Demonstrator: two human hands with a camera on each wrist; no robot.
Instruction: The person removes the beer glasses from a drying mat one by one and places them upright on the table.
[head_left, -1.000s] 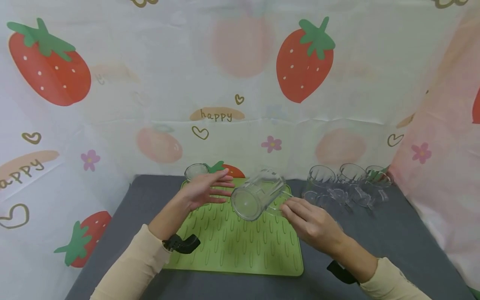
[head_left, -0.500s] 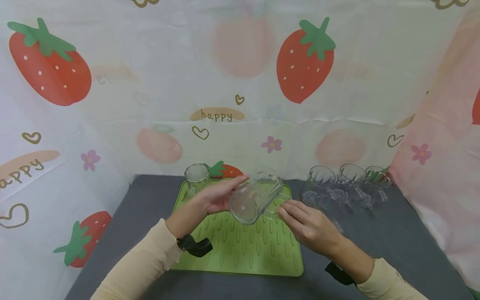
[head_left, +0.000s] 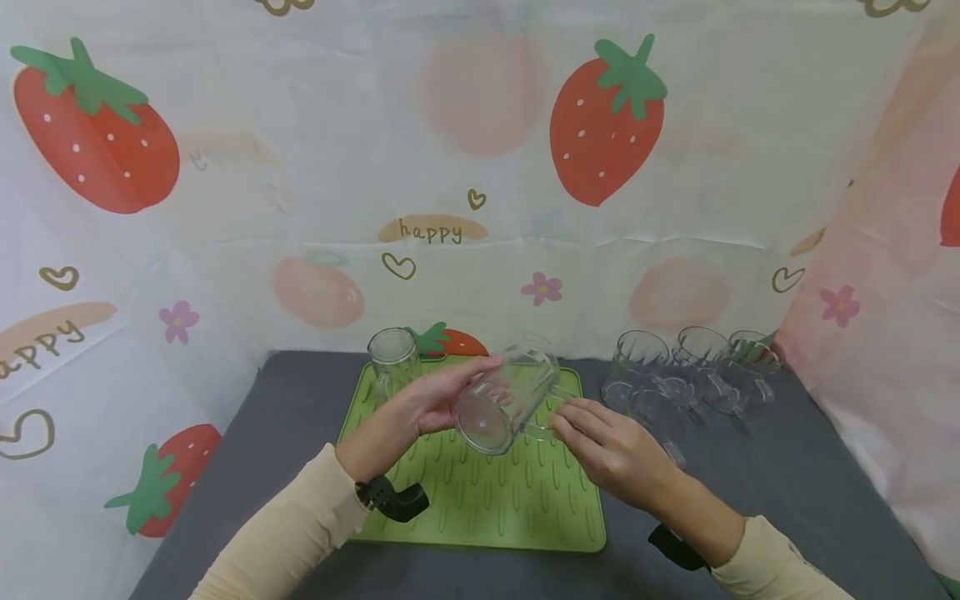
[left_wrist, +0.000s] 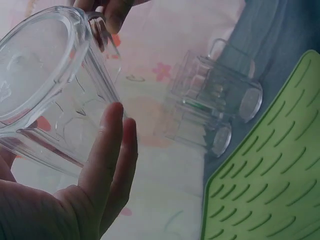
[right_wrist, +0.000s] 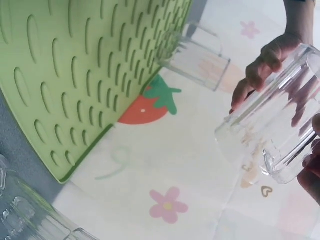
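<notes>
A clear glass mug point(head_left: 504, 404) is held tilted above the green mat point(head_left: 487, 508), its round base turned down toward the head camera. My left hand point(head_left: 435, 396) cups its side, thumb and fingers around the body; in the left wrist view the thumb and fingers of that hand point(left_wrist: 95, 185) lie along the glass. With its fingers my right hand point(head_left: 615, 446) pinches the mug's handle. Fingers of the left hand point(right_wrist: 262, 70) show behind the mug point(right_wrist: 275, 120) in the right wrist view.
Another glass mug point(head_left: 393, 354) stands at the mat's back left corner. Several clear mugs point(head_left: 641, 354) stand grouped on the dark grey table point(head_left: 787, 483) at the back right. A strawberry-patterned cloth point(head_left: 480, 167) hangs behind and along the sides.
My left hand has moved right from beside the mug onto its body. The mug has shifted slightly left and down, with the right hand staying on its handle.
</notes>
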